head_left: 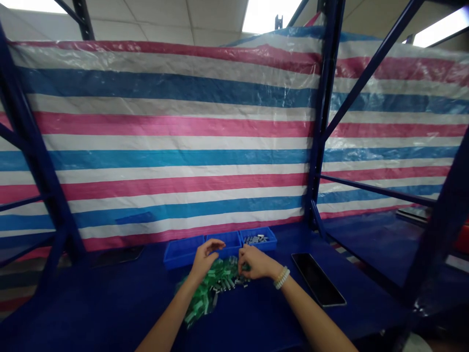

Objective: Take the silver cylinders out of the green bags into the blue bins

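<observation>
My left hand (pixel 204 257) is raised over the left part of a pile of green translucent pieces (pixel 200 298), its thumb and fingers apart with nothing visible between them. My right hand (pixel 257 262) bends down at the pile's right side, fingertips pinched together. A bit of green shows by those fingertips, but what they hold is too small to make out. Small shiny metal pieces (pixel 226 284) lie among the green ones. Just behind the hands stands a blue three-compartment tray (pixel 183 250). Its right compartment holds several small metal pieces (pixel 256 239).
A dark phone-like device (pixel 318 279) lies on the blue tabletop (pixel 120 303), right of my right forearm. Another dark flat object (pixel 120 255) lies at the back left. Blue metal posts (pixel 318 146) frame the table, and a striped plastic sheet (pixel 183 161) hangs behind.
</observation>
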{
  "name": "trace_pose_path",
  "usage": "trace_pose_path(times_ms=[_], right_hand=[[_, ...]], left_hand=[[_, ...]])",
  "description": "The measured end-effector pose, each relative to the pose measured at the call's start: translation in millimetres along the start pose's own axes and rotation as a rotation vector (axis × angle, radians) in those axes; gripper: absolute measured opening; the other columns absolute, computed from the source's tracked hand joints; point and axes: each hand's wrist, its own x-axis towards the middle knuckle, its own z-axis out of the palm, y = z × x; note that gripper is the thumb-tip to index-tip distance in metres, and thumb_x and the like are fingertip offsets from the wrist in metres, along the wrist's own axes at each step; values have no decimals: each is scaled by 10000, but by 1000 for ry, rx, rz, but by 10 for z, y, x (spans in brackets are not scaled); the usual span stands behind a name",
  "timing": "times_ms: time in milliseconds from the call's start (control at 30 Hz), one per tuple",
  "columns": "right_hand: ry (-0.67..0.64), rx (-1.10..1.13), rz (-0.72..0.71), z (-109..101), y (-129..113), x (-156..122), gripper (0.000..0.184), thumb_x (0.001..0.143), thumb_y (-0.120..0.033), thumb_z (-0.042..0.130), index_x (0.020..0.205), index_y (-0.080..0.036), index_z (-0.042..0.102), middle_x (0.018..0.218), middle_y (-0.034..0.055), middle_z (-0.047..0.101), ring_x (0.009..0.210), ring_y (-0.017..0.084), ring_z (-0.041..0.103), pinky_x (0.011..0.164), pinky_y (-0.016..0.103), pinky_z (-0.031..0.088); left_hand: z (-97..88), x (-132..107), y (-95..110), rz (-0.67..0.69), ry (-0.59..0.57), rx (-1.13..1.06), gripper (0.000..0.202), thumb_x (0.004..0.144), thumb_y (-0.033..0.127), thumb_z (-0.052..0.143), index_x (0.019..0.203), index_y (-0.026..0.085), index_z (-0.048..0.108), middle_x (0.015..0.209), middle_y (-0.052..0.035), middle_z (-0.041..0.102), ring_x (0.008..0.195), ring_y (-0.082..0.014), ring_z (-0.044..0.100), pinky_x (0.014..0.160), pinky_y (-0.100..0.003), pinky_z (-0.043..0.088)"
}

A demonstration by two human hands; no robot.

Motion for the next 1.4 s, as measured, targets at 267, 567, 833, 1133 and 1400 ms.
trace_pose_path(times_ms=[267,567,833,1133,1400], right_hand=[[-44,-241,-1,-27,-285,1,262,638,-428,855,701,-199,744,799,59,660,918,269,557,802,349,375],[78,-146,6,102,-261,2,113,626,-191,812,615,-191,699,750,45,669,822,235,592,737,310,420],[400,533,179,25,-116,75,60,742,-125,622,783,-163,645,683,-7,668,609,138,624,589,220,470],[637,390,137,22,-131,107,128,730,-93,624,818,-180,655,656,-14,611,603,139,576,571,227,448],[577,374,-1,-19,-234,78,65,824,-257,683,866,-208,693,735,10,605,685,162,579,629,264,469]], left_hand=[[58,-33,6,15,-26,49,389,541,88,484,863,160,691,869,-52,730,863,-226,662,865,-379,502],[104,-72,34,8,-45,60,383,540,68,480,850,159,687,867,-55,728,862,-229,661,859,-376,499],[192,-117,75,-33,-34,82,315,673,131,546,963,147,669,882,-72,719,785,-202,659,776,-339,512],[306,-174,-27,-69,-30,55,370,662,110,530,989,149,697,876,-56,730,781,-194,670,796,-333,528],[388,-211,-46,-271,-115,-88,385,566,85,489,847,147,744,723,-20,726,740,-205,650,686,-297,494]])
